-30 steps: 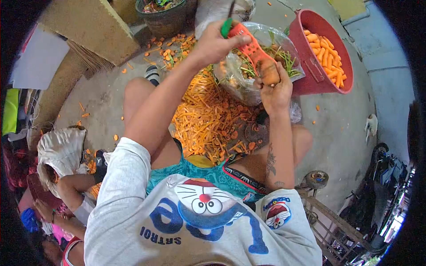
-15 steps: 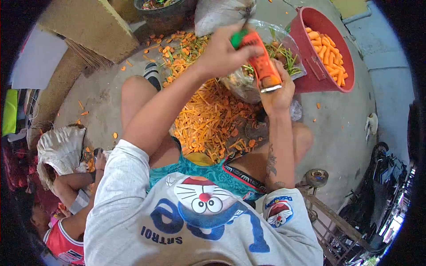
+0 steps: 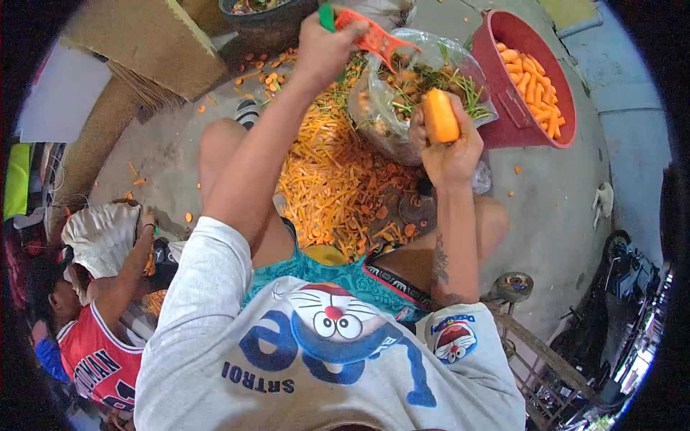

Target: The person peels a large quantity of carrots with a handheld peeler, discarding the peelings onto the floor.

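Note:
My left hand is raised at the top of the head view and grips an orange peeler with a green handle. My right hand holds a peeled orange carrot upright, below and to the right of the peeler; the two are apart. Both hands are over a clear plastic bag of green carrot tops and scraps. A heap of orange peelings lies on the floor between my knees.
A red tub with peeled carrots stands tilted at the upper right. A dark basket is at the top. Another person in a red jersey reaches toward a white sack at the left. A small wheel and a wooden frame are at the right.
My left hand has lifted the peeler up and to the left, off the carrot, which now shows bare orange. The person at the left has leaned further into view.

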`<control>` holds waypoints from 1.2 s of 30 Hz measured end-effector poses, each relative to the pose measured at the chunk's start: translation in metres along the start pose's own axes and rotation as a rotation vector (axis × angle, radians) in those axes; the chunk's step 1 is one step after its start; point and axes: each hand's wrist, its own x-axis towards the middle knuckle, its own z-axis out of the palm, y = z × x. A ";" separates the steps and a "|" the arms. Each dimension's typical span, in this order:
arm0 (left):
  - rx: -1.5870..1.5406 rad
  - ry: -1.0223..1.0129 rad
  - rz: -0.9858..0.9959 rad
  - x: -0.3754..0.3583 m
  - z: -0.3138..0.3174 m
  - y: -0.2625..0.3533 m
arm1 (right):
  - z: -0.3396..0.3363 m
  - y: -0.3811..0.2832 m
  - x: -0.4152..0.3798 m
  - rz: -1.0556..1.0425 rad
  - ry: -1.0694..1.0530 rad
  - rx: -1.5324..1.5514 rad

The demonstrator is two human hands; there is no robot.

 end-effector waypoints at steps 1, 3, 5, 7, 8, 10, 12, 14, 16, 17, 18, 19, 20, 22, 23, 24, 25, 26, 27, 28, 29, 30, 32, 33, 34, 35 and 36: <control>0.001 0.002 0.009 -0.007 0.009 0.005 | 0.008 0.001 0.004 -0.004 -0.008 -0.002; 0.171 -0.142 0.377 -0.042 0.033 0.012 | 0.015 0.004 0.007 -0.032 0.359 -0.036; 0.126 -0.247 0.479 -0.046 0.038 0.020 | 0.011 0.004 0.006 -0.071 0.267 -0.102; -0.001 -0.123 0.188 -0.024 0.022 0.014 | 0.000 0.007 0.000 -0.093 0.180 -0.165; 0.071 -0.094 0.142 -0.011 0.009 0.015 | -0.012 0.005 0.003 -0.043 0.062 -0.074; 0.072 -0.044 0.093 -0.014 0.009 0.008 | -0.007 0.005 0.004 -0.059 0.093 -0.055; 0.029 -0.057 0.062 -0.034 0.025 0.004 | 0.006 0.003 0.009 -0.049 0.216 -0.013; 0.067 -0.139 0.246 -0.051 0.037 0.023 | 0.007 0.009 0.009 -0.074 0.338 -0.057; 0.142 -0.213 0.161 -0.043 0.026 0.020 | 0.007 0.008 0.004 -0.059 0.235 -0.061; 0.142 -0.208 0.152 -0.030 0.015 0.011 | 0.007 0.007 0.000 -0.048 0.120 -0.063; 0.078 -0.102 0.108 -0.013 0.005 0.003 | 0.003 0.007 0.000 -0.011 0.063 -0.031; 0.014 -0.002 0.067 -0.004 0.001 0.003 | 0.001 0.006 0.000 -0.018 0.056 -0.029; 0.030 0.018 0.002 -0.007 0.001 0.000 | -0.001 0.003 0.001 0.041 0.076 -0.026; 0.091 -0.037 0.204 -0.038 0.027 0.013 | 0.001 0.004 0.006 0.043 0.254 -0.017; 0.151 -0.093 0.391 -0.057 0.038 0.019 | 0.006 0.009 0.007 0.041 0.260 -0.015; 0.003 -0.253 0.390 -0.066 0.043 0.032 | 0.011 0.012 0.008 -0.054 0.308 -0.067; 0.000 -0.252 0.381 -0.059 0.040 0.028 | 0.009 0.013 0.005 -0.093 0.337 -0.093; 0.033 -0.171 0.274 -0.045 0.031 0.019 | 0.006 0.014 0.003 -0.131 0.368 -0.120; 0.070 -0.088 0.175 -0.028 0.020 0.011 | -0.001 0.010 0.001 -0.084 0.165 -0.105; 0.084 -0.022 0.185 -0.013 0.009 0.005 | -0.005 0.007 0.003 -0.046 -0.046 -0.087; 0.087 -0.025 0.194 -0.015 0.007 -0.004 | -0.006 0.007 0.003 -0.054 -0.052 -0.085; 0.111 -0.010 0.158 -0.018 0.009 -0.007 | -0.008 0.007 0.002 -0.012 0.031 -0.026; 0.045 -0.063 0.209 -0.046 0.031 0.013 | 0.001 0.001 0.001 0.028 0.156 0.029; 0.044 -0.067 0.207 -0.052 0.034 0.023 | 0.014 0.002 0.002 0.025 0.159 0.030; 0.068 -0.145 0.250 -0.055 0.036 0.030 | 0.027 0.004 0.003 -0.034 0.290 0.005; 0.091 -0.222 0.286 -0.059 0.037 0.031 | 0.032 0.007 0.002 -0.088 0.426 -0.021; 0.030 -0.193 0.131 -0.045 0.031 0.020 | 0.019 0.009 -0.002 -0.076 0.438 -0.021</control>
